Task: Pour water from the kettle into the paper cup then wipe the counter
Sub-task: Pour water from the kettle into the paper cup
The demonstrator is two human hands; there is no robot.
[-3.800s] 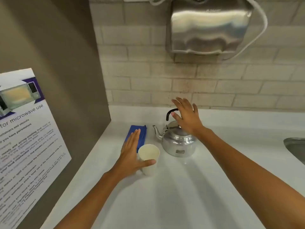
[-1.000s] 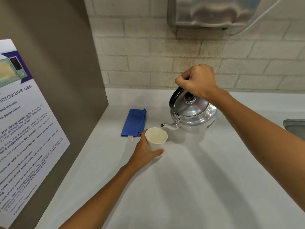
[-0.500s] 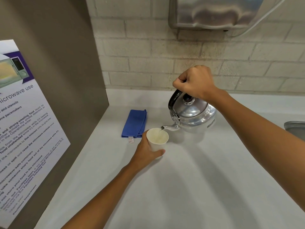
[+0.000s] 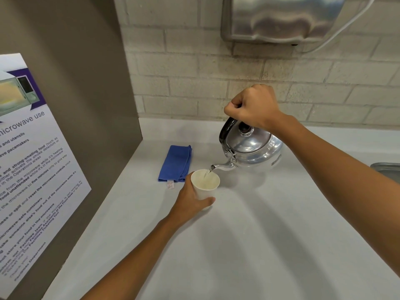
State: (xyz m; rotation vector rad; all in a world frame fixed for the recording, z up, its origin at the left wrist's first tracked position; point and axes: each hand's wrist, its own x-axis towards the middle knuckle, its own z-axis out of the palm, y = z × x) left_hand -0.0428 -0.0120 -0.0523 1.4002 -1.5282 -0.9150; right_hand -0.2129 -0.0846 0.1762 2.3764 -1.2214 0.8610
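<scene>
- Tilted kettle (image 4: 252, 150) hanging from right hand (image 4: 252, 109), fist tight on handle.
- Thin stream dropping into paper cup (image 4: 205, 184) (partly filled), wrapped by left hand (image 4: 190, 199) fingers.

Microwave notice (image 4: 32, 161), perhaps hand dryer (image 4: 281, 18)

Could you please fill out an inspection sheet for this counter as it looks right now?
Surface: pale grey counter, no spill seen.
Job's things: shiny metal kettle tilted, thin stream entering white paper cup; folded blue cloth flat behind cup.
Clutter: nothing seen.
Grippers: right hand fisted on kettle's black handle; left hand wrapped around cup.
Cables: white cable looping beside steel wall dispenser.
Surroundings: brick wall, microwave-use notice, sink edge.
</scene>
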